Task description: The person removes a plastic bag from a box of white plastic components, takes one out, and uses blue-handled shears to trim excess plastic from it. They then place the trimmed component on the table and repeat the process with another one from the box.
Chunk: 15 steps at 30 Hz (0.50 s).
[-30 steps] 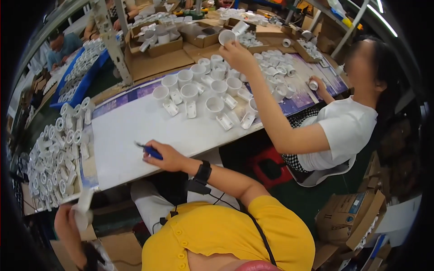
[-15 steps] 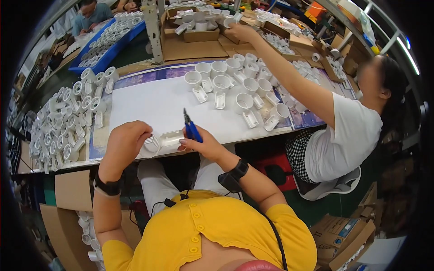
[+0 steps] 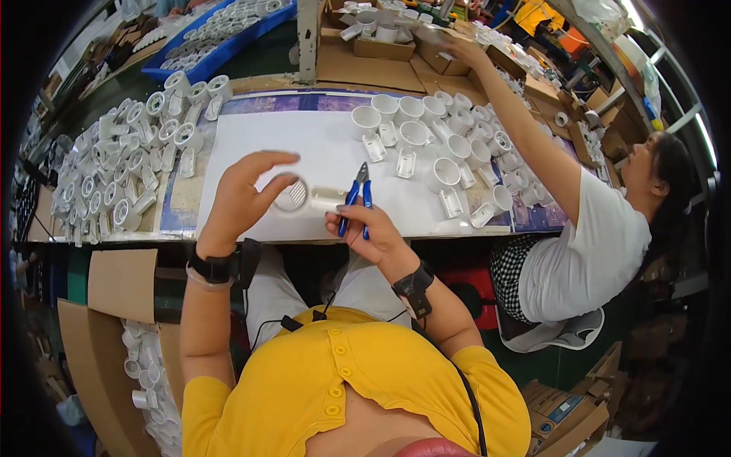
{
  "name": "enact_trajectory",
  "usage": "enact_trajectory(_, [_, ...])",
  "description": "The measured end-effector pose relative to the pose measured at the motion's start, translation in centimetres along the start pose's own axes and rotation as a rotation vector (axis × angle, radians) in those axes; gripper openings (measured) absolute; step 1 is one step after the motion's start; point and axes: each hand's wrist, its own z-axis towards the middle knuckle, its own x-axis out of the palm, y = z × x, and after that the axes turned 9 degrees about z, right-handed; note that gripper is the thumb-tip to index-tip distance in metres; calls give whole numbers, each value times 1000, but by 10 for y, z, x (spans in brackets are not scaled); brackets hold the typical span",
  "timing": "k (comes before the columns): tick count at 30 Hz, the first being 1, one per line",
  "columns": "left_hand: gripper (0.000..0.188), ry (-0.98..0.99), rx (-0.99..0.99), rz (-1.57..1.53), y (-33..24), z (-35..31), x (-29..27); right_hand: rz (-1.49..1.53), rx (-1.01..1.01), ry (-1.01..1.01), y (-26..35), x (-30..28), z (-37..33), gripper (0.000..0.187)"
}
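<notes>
Left hand point(image 3: 242, 199) pinching white round plastic fitting point(image 3: 293, 196) just above white table point(image 3: 251, 145); right hand point(image 3: 371, 228) closed around blue-handled pliers point(image 3: 358, 195), beside fitting.

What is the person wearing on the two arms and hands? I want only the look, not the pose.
Both hands are bare, without gloves. The left hand has a black wristband with a boxy black unit on the wrist. The right hand has a similar black band with a pale strap part. The forearms are bare; short sleeves of a yellow shirt cover the upper arms.
</notes>
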Motion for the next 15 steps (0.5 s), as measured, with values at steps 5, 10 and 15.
enact_trajectory(5, [38, -423, -160, -668, 11, 2, 39, 126, -70, 4, 9, 16, 10, 23])
enact_trajectory(10, [59, -262, -493, -1357, 15, -4, 69, 4, -94, 90, -1, 20, 19, 28])
enact_trajectory(15, [58, -43, -384, -1721, 16, -10, 68, -2, -47, 100, -10, 15, 10, 33])
